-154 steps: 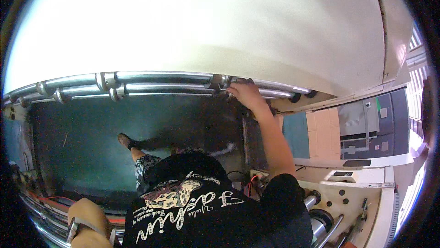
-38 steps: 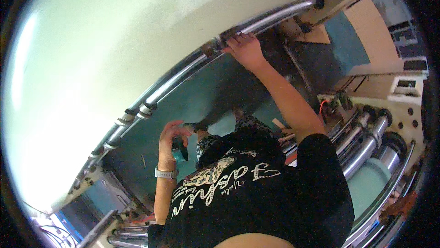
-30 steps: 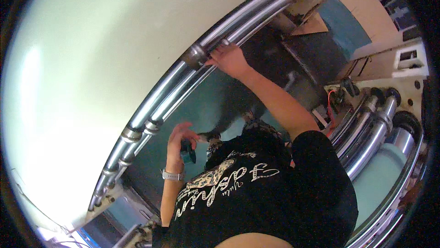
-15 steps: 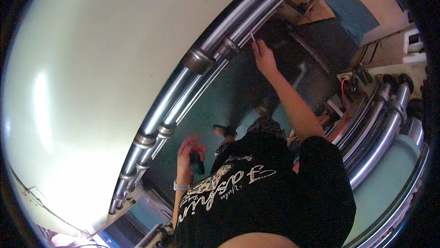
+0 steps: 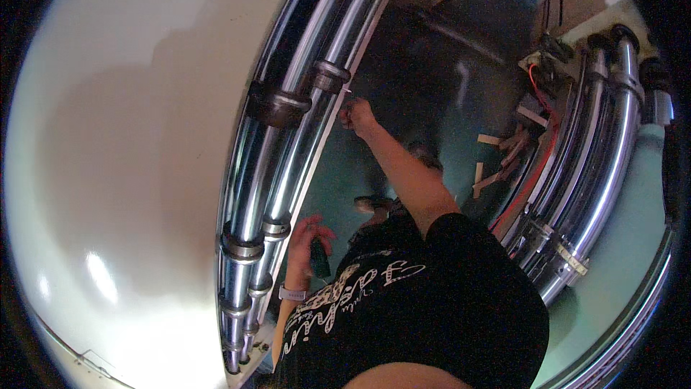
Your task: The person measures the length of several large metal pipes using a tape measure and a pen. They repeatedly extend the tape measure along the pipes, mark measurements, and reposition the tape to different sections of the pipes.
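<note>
My right hand reaches out beside the near chrome roller. Its fingers are closed on a thin pale stick-like thing, of which only a short tip shows. Whether that tip touches the metal I cannot tell. Lower down, close to my body, my left hand is curled around a small dark object. Its kind is too dark to make out. A watch with a pale band is on my left wrist. Dark collars sit around the long chrome rollers.
A large pale glossy surface fills the left side. On the right stand more curved chrome rollers and a greenish panel. An orange cable and several loose wooden pieces lie beside them. The floor is dark green.
My right hand has moved down and left along the chrome rollers, the thin pale thing still in it. My left hand stays low with the dark object. The view has turned.
</note>
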The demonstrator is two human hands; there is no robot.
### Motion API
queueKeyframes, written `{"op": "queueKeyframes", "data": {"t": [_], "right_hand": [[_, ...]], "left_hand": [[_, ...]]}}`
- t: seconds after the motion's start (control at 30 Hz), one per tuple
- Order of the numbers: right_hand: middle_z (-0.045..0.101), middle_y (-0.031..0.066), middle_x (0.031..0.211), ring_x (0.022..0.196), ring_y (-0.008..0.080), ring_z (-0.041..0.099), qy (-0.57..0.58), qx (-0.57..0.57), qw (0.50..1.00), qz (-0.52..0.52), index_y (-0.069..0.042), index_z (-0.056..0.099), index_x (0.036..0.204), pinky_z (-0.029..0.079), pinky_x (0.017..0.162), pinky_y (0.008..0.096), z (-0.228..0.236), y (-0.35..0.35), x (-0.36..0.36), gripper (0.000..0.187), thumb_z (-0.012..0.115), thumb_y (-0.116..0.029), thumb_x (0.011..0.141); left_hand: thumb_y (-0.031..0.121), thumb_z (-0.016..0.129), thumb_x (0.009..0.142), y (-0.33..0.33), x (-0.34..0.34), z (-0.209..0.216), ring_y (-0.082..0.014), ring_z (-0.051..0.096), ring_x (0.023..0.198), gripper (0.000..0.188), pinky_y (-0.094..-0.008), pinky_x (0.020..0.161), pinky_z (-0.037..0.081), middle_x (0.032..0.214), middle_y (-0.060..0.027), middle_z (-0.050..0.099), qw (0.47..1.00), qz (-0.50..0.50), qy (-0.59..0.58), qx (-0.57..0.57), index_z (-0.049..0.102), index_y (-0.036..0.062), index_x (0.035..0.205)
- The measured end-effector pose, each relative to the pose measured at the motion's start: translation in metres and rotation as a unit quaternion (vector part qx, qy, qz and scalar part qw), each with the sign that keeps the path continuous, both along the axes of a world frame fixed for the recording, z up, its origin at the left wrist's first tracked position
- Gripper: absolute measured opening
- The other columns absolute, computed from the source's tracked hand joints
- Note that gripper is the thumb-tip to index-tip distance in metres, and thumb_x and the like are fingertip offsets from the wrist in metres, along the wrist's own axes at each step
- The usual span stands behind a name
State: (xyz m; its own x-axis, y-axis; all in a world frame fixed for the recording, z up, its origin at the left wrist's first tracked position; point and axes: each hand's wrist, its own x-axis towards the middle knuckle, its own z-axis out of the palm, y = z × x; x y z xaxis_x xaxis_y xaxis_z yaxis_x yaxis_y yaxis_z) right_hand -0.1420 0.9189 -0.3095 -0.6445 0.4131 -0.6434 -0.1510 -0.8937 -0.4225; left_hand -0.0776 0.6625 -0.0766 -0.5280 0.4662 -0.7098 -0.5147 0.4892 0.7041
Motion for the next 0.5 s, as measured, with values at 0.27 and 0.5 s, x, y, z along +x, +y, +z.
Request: {"op": "queueKeyframes", "data": {"t": [0.27,0.5], "right_hand": [[0.049,0.0115,0.057,0.040,0.0172,0.042,-0.041,0.026,0.997,-0.054,-0.004,0.042,0.077,0.034,0.035,0.0304,-0.001,-0.005,-0.015,0.010,0.037,-0.011,0.083],[0.048,0.0126,0.056,0.037,0.0195,0.044,0.003,0.016,0.991,-0.136,-0.003,0.042,0.079,0.033,0.032,0.0325,-0.008,-0.025,-0.024,0.018,0.035,-0.016,0.089]], "left_hand": [[0.015,0.038,0.087,-0.002,-0.009,0.000,-0.0152,0.051,0.050,0.024,-0.0244,0.047,0.041,0.074,-0.0142,0.059,0.997,-0.047,-0.030,-0.053,0.045,0.0030,0.106],[0.015,0.039,0.087,0.001,-0.021,-0.012,-0.0148,0.052,0.051,0.022,-0.0244,0.047,0.041,0.074,-0.0135,0.059,0.992,-0.093,-0.030,-0.085,0.046,0.0052,0.105]]}}
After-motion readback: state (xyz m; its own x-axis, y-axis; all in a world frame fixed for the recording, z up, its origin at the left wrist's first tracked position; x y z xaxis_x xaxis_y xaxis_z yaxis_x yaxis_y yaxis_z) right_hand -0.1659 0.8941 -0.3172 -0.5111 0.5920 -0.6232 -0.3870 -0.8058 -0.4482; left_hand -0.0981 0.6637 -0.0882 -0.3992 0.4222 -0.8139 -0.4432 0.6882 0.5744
